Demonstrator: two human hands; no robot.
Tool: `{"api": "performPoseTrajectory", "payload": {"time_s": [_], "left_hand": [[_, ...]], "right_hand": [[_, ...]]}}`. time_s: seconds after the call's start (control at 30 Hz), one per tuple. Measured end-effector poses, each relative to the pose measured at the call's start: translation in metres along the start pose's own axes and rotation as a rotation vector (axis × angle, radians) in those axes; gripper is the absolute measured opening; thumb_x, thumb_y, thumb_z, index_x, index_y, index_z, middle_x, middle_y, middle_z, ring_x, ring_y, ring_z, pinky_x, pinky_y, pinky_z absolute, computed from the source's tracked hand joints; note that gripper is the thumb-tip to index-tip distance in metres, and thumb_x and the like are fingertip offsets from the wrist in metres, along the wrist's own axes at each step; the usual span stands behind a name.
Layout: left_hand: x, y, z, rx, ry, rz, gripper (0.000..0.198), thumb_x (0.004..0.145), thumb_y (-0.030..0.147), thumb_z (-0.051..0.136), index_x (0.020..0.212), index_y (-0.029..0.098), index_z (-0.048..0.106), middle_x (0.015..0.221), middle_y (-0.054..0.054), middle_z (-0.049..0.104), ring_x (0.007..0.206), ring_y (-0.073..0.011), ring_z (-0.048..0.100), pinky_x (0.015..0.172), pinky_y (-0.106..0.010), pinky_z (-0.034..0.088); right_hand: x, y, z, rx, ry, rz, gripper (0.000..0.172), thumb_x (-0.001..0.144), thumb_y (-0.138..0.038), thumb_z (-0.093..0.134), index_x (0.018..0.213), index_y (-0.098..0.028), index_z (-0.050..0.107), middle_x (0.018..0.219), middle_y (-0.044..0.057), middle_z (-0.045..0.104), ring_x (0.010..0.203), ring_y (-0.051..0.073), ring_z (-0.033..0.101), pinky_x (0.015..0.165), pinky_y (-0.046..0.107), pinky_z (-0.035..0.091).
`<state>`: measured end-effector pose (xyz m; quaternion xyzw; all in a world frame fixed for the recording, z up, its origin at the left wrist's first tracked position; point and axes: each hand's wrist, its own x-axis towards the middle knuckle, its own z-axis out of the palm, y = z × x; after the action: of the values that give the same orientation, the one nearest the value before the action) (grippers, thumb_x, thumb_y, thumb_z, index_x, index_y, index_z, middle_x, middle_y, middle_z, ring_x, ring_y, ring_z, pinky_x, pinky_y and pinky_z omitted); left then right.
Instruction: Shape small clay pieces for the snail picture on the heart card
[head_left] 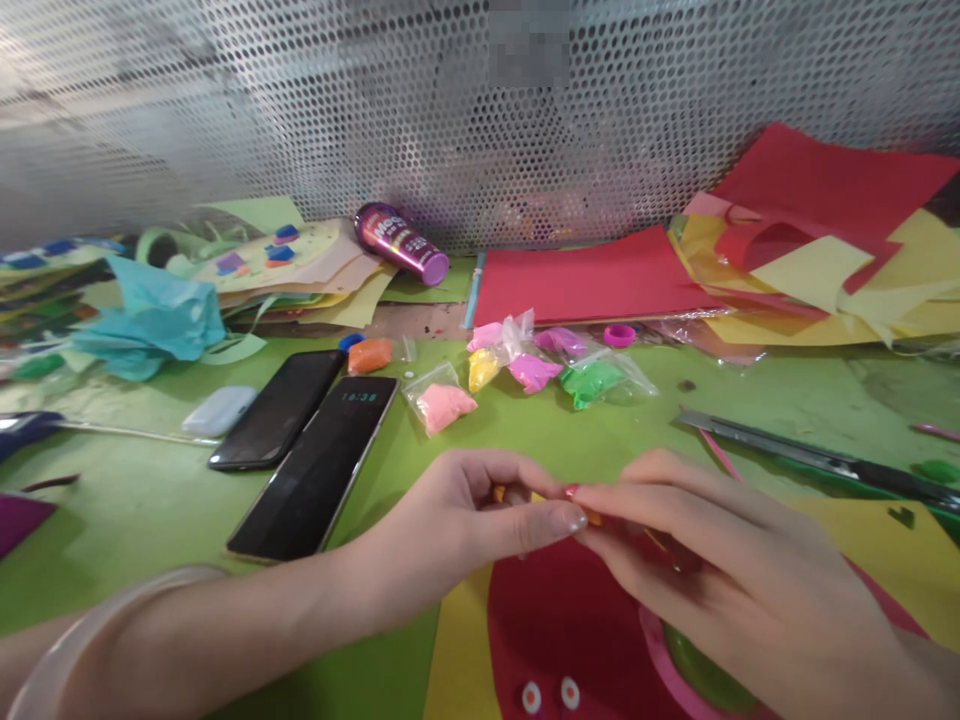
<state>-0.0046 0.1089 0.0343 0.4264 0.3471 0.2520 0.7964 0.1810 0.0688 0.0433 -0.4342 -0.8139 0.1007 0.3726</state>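
Note:
My left hand (480, 505) is closed, its thumb and forefinger pinching a small orange-yellow piece (594, 518) that mostly hides behind the fingers. The fingertips of my right hand (720, 560) meet it from the other side, pressed on the same piece. A tiny red spot shows at the right forefinger's tip; I cannot tell what it is. Below both hands lies a dark red paper shape (559, 610) on yellow paper (461, 650), with two small white-and-orange eye-like discs (551, 695) near the bottom. A pink ring-shaped rim (660, 650) around green shows partly under my right hand.
Two phones (315, 470) and a white earphone case (220, 410) lie left. Several small bags of coloured clay (442, 402) sit ahead. A utility knife (787, 455) rests at right. Paper stacks (577, 285) and a purple tumbler (401, 243) line the perforated metal panel (420, 120).

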Motion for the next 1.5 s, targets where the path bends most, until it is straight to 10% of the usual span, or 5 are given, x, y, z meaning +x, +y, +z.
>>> {"api": "performPoseTrajectory", "payload": {"time_s": [0.57, 1.5], "left_hand": [[0.002, 0.006, -0.004, 0.268, -0.020, -0.045, 0.027, 0.070, 0.039, 0.074, 0.070, 0.013, 0.064, 0.057, 0.004, 0.049, 0.051, -0.0065, 0.035, 0.047, -0.021, 0.021], [0.004, 0.010, 0.001, -0.040, -0.160, -0.074, 0.020, 0.074, -0.003, 0.066, 0.069, 0.014, 0.072, 0.063, 0.007, 0.071, 0.059, 0.0004, 0.061, 0.057, -0.003, 0.045]], "right_hand": [[0.007, 0.016, -0.014, 0.261, -0.318, 0.008, 0.024, 0.081, -0.015, 0.060, 0.101, -0.028, 0.063, 0.080, -0.004, 0.055, 0.058, 0.005, 0.055, 0.048, 0.014, 0.047], [-0.001, 0.012, -0.007, 0.011, -0.172, -0.116, 0.014, 0.088, -0.030, 0.055, 0.093, -0.024, 0.066, 0.077, 0.001, 0.060, 0.058, 0.008, 0.056, 0.051, 0.018, 0.048]]}}
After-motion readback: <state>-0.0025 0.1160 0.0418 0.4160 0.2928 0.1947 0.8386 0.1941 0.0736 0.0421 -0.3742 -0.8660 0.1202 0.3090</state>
